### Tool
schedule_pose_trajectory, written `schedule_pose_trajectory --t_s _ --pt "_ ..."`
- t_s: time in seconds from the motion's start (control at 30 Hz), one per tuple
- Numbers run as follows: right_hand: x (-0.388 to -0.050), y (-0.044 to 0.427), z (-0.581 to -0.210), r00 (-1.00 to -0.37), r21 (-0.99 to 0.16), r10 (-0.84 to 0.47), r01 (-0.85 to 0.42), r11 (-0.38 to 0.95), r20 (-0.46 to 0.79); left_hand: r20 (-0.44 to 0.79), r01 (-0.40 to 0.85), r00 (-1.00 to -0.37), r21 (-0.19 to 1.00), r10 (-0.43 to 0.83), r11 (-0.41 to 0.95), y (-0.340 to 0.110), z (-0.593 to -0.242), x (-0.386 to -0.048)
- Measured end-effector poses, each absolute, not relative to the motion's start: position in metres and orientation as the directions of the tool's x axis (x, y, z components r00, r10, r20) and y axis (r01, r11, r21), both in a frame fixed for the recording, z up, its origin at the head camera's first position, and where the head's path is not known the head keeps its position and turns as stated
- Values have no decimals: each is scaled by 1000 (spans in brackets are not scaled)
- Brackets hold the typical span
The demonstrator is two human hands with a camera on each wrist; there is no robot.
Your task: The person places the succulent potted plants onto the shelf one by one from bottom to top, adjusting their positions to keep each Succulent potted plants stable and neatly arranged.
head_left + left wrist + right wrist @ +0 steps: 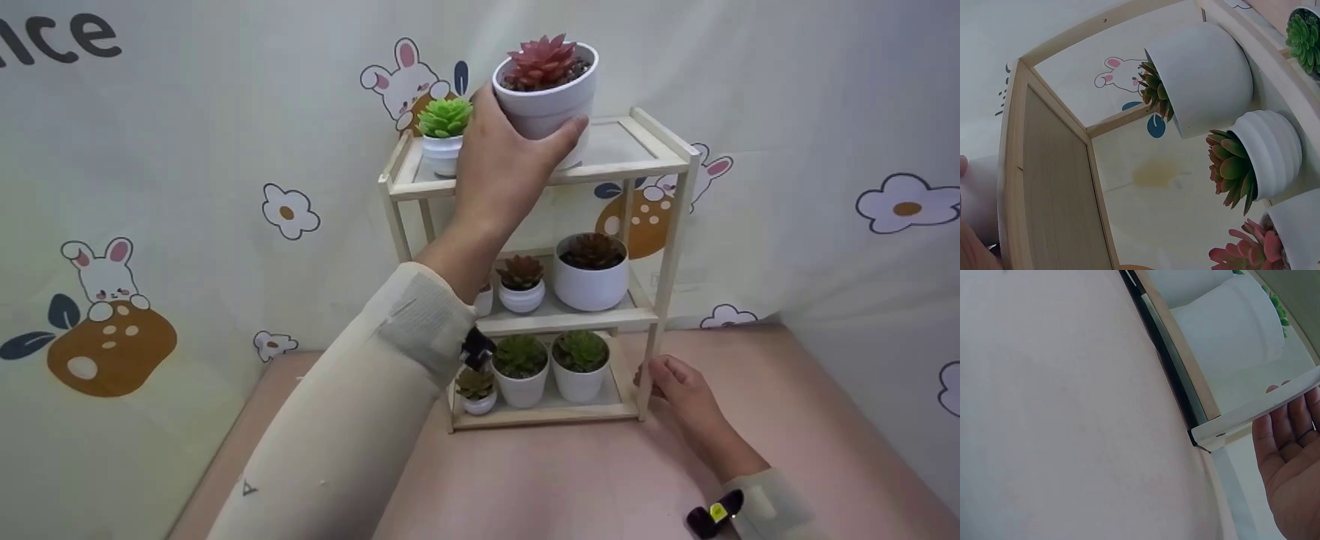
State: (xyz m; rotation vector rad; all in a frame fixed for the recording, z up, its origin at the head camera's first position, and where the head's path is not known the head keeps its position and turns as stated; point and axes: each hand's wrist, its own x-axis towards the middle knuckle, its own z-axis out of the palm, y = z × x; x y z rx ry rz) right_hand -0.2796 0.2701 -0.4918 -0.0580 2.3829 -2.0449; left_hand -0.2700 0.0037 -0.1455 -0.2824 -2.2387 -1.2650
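Note:
My left hand point(502, 161) grips a white pot point(555, 112) with a red artificial succulent point(546, 64), tilted over the top tier of a wooden plant shelf point(525, 425). Whether the pot's base touches that tier, I cannot tell. Just left of the hand stands a small white pot with a bright green succulent point(445, 118). Low down, my right hand point(686, 397) holds the shelf's front right leg point(660, 337). In the right wrist view its fingers point(1280, 427) reach round the leg, with fingertips showing on the far side. The right thumb is hidden.
On the middle tier stand a large white pot point(591, 285), a small ribbed pot point(521, 298) and one partly covered by my forearm. Two green succulents point(521, 382) and a smaller plant point(477, 397) occupy the bottom tier. A patterned cloth point(187, 112) hangs behind the pink table point(540, 487).

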Motion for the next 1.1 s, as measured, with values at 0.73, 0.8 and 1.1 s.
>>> schedule_pose_trajectory --t_s 0.73,0.8,1.1 --pt "-276 266 -493 -999 -991 -22 -42 125 40 498 325 -860 701 -109 635 13 -145 -272" --pt "-276 266 -493 -999 -991 -19 -44 125 42 493 321 -864 693 -99 646 13 -145 -271" --pt "-277 269 -491 -999 -993 -25 -38 111 35 495 339 -867 670 -58 661 11 -147 -269"
